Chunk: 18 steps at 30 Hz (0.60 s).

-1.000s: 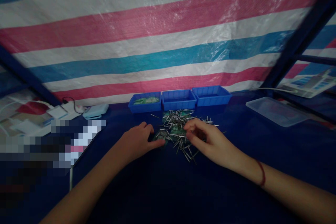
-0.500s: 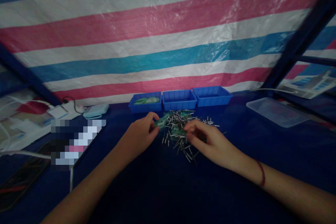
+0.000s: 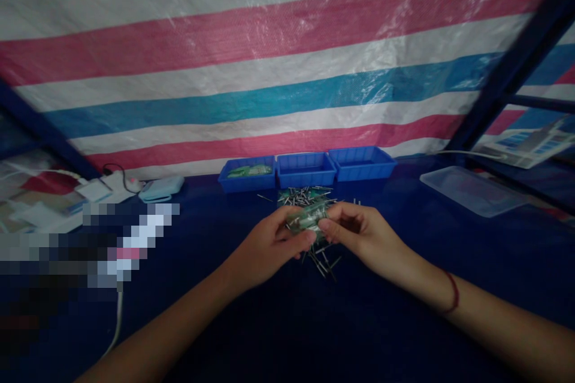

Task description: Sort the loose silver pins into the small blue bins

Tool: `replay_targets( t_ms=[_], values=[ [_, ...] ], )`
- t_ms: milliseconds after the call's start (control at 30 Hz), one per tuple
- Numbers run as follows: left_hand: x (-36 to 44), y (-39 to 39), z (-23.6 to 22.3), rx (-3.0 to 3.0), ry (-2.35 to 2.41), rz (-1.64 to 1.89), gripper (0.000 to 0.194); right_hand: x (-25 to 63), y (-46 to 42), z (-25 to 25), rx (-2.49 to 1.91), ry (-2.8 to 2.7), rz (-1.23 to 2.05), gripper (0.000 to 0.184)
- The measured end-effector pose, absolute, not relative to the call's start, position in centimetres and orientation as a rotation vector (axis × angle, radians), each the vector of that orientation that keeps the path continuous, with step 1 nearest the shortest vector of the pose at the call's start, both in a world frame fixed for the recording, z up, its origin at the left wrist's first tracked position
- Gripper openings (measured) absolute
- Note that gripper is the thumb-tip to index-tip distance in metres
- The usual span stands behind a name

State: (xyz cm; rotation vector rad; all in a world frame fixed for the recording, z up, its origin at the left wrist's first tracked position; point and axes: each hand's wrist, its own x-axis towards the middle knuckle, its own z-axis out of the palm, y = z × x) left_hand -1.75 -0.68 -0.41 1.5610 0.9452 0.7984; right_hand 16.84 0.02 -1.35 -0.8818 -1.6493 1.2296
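My left hand (image 3: 274, 242) and my right hand (image 3: 359, 230) meet over the middle of the dark blue table, both pinching a small green circuit board (image 3: 309, 218) held between them. Under and behind the hands lies a pile of thin metal pins (image 3: 309, 194) mixed with green boards; some pins (image 3: 323, 263) are scattered towards me. My right wrist wears a red string.
Three blue bins stand in a row at the back: the left bin (image 3: 247, 173) holds green boards, the middle bin (image 3: 306, 169) and right bin (image 3: 362, 163). A clear plastic lid (image 3: 467, 188) lies at right. A pale blue case (image 3: 162, 187) and cables sit at left. A striped tarp hangs behind.
My left hand picked a green board from the pile's left edge and moved right. My right hand lifted slightly, and both now hold a board together above the pile.
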Motion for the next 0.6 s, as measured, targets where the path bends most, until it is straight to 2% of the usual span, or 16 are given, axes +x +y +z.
replay_targets(
  t_ms=[100,267,400,500,600],
  values=[
    [-1.5,-0.6,-0.8,1.575,0.961,0.803,0.020,16.7,-0.1,-1.3,-0.856,-1.632,1.256,0.019],
    [-1.4,-0.7,-1.2,1.563,1.017,0.840,0.018,16.3,-0.3,-1.6,-0.780,-1.662,1.253,0.007],
    [-0.9,-0.8,-1.5,1.406,0.971,0.891,0.028,16.7,-0.4,-1.6,-0.843,-1.772,0.770,0.002],
    [-0.8,-0.7,-1.3,1.136,0.931,0.883,0.044,17.2,-0.6,-1.3,-0.770,-1.867,0.404,0.012],
    [-0.8,-0.7,-0.8,0.950,0.800,0.800,0.042,17.4,-0.7,-1.3,-0.741,-1.918,0.259,0.017]
  ],
)
